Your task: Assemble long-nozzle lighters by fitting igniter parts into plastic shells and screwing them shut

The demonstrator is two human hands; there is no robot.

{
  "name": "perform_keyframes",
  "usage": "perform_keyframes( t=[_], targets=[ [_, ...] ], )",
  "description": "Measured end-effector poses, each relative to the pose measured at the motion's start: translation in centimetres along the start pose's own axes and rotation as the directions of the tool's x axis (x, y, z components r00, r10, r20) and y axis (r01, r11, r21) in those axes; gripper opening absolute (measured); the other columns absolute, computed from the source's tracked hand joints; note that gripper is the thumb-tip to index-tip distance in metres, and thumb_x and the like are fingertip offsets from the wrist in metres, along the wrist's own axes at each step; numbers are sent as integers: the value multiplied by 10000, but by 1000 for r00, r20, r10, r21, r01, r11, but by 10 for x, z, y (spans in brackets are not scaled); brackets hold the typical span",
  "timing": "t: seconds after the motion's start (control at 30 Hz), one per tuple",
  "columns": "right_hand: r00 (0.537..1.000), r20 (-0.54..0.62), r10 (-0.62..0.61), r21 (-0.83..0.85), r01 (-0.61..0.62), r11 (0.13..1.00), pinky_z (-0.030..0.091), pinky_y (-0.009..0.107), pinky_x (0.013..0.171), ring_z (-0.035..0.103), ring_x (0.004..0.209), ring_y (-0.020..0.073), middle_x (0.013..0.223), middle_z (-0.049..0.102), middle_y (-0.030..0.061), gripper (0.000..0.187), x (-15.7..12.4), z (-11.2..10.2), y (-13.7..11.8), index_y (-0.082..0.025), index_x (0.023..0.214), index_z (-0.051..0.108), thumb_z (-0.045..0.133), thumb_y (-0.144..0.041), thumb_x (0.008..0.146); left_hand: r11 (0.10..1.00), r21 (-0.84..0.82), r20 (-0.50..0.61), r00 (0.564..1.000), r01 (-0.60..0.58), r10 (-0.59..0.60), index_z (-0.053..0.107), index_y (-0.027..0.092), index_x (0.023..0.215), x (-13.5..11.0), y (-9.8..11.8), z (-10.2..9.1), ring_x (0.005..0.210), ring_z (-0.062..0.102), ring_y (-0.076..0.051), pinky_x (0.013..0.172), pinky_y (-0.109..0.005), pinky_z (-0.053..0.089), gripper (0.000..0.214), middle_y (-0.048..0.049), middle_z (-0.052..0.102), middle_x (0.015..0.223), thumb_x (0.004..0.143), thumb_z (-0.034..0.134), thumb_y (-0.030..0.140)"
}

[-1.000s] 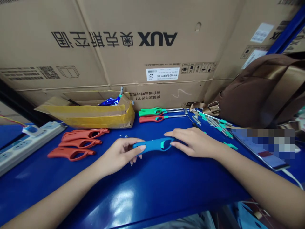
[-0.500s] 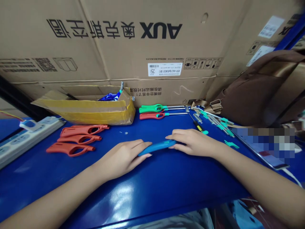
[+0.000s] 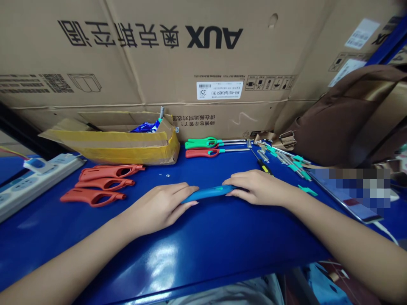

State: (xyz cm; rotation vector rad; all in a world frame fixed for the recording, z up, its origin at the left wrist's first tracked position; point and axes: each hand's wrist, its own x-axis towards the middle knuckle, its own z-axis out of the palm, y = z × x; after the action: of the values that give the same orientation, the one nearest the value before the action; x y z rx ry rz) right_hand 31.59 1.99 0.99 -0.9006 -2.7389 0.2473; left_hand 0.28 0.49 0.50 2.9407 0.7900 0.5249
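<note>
A blue lighter handle (image 3: 205, 194) is held level between both hands above the blue table (image 3: 235, 241). My left hand (image 3: 167, 205) pinches its left end between thumb and fingers. At the other end, my right hand (image 3: 251, 188) grips it with fingertips and thumb, near a small teal part that shows in the casing. Beyond the hands lie a green gas lighter (image 3: 202, 143) and a red gas lighter (image 3: 203, 153), with metal tubes pointing right. Several empty-looking red lighter handles (image 3: 95, 197) rest to the left.
A taped cardboard box (image 3: 127, 152) stands behind, near a white power strip (image 3: 41, 182). On the right are a screwdriver (image 3: 264, 166), several metal tubes with teal parts (image 3: 295, 166), a phone (image 3: 349, 195) on a cable and a brown bag (image 3: 346, 123). Large cardboard (image 3: 152, 67) forms the back.
The view has shifted slightly. My left hand has slid a little to the left along the blue handle, so more of its middle shows; both hands keep hold.
</note>
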Motion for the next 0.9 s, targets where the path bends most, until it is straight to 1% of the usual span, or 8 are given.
perform_keyframes(
  t=[0.07,0.1,0.2,0.27,0.43,0.6,0.77,0.9],
  targets=[
    [999,43,33,20,-34,999,485,289,774,707,913,203,1071,757,81,288,0,-2,1,-191,1194,705,565,-366,1013,1000,-20,26,1000,13,-13,577,145,1316,0,-1,0,889,717,-213,783,-317,580,335,-87,719,1050,1068,446,330],
    [996,66,52,21,-54,998,479,286,764,708,894,201,1042,761,79,265,1,-3,1,-189,1149,720,570,-358,1010,999,-35,34,999,23,-22,578,149,1317,1,-1,1,902,718,-213,796,-317,580,335,-87,720,1058,1069,445,330],
    [987,122,103,-4,-103,995,427,271,676,675,738,175,842,742,52,273,1,-6,0,-179,909,727,536,-336,1024,996,-77,46,998,51,-47,581,153,1317,1,-1,1,918,714,-213,829,-327,575,339,-82,720,1052,1069,442,337],
    [985,124,116,-37,-113,993,387,272,639,647,675,168,766,718,43,308,2,-6,0,-176,833,697,523,-339,1028,994,-90,46,997,60,-56,582,154,1314,1,-1,1,913,712,-213,830,-328,572,342,-81,721,1041,1070,437,345],
    [984,128,124,-79,-115,990,349,267,631,649,682,167,753,714,35,291,2,-5,2,-178,841,693,543,-349,1022,991,-104,61,995,81,-75,593,166,1291,0,-2,3,887,708,-208,803,-315,559,327,-73,719,1026,1068,442,352],
    [998,63,16,-43,-13,999,381,267,663,674,807,178,930,741,53,297,3,2,2,-176,1011,704,566,-438,1010,979,-169,69,993,111,-100,602,192,1276,1,-1,10,883,713,-189,791,-278,542,309,-59,718,1044,1067,451,361],
    [999,1,-42,-82,42,996,398,279,676,669,813,177,931,740,65,247,3,10,2,-161,1021,705,516,-319,1032,962,-230,63,989,145,-134,613,207,1260,2,3,17,916,718,-191,809,-267,537,306,-61,725,1072,1067,443,374],
    [999,35,-37,-98,41,994,401,282,669,669,793,174,925,739,60,294,4,9,0,-162,1031,699,488,-367,1046,957,-242,78,986,162,-147,622,226,1245,3,5,19,923,718,-195,808,-268,542,295,-54,728,1076,1063,447,380]
  ],
)
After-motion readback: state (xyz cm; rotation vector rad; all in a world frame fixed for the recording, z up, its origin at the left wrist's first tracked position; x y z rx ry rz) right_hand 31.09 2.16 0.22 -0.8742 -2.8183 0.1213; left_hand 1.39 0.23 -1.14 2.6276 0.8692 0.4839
